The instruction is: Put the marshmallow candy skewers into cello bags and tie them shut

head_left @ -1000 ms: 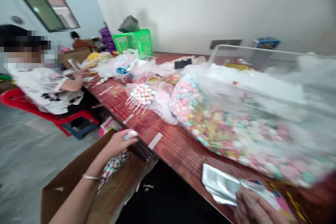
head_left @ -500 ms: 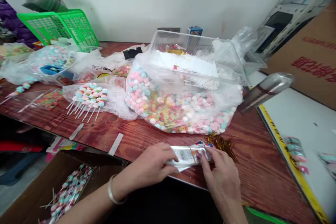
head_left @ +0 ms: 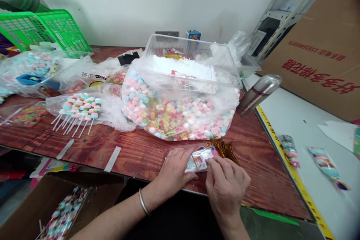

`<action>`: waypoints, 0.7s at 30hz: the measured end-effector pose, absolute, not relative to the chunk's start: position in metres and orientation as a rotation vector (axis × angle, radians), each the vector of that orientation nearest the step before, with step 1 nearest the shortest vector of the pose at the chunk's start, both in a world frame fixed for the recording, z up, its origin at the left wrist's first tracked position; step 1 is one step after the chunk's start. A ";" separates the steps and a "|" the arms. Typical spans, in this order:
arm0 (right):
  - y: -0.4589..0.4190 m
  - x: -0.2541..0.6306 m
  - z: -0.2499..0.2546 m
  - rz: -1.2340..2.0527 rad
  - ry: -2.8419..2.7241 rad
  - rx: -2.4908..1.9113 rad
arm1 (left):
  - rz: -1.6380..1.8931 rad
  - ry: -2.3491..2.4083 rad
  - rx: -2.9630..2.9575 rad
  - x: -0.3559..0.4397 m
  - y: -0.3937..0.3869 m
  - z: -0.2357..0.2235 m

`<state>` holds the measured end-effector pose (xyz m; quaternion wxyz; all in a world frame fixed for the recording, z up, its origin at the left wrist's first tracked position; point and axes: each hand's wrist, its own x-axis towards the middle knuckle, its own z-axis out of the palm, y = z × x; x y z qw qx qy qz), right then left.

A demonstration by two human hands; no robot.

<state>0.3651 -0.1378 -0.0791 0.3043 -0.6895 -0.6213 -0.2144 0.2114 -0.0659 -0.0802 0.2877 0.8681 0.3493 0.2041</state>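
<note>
A bundle of printed clear plastic packaging bags [head_left: 200, 159], with a band around it, lies near the table's front edge. My left hand [head_left: 174, 170] grips its left end, fingers over the top and thumb along the near side. At the bundle's right end my right hand [head_left: 227, 180] is closed, its thumb and forefinger pinched at the bags' edge; the fingertips are partly hidden. Gold twist ties [head_left: 226, 150] lie just behind my right hand. Beyond the bundle rests a large clear bag of marshmallows and ring-shaped gummies [head_left: 180, 120].
Marshmallow skewers [head_left: 84, 107] lie on plastic at the left. A clear tub [head_left: 239, 71] of white sticks stands at the back, near a steel flask [head_left: 260, 93]. Wrapped skewers [head_left: 323, 162] lie on the white table. Below left is a carton [head_left: 25, 198] holding more skewers.
The view has turned to the right. My left hand has slid further over the bundle's left end. My right hand's fingers have curled from spread into a pinch at the right end.
</note>
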 end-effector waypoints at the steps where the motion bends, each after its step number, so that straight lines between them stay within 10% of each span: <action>1: -0.138 0.367 -0.075 -0.576 -1.655 -1.806 | 0.542 0.934 2.317 0.212 -0.065 -0.080; 21: -0.123 0.382 -0.096 -0.126 -1.231 -2.126 | 0.547 0.973 2.407 0.223 -0.068 -0.085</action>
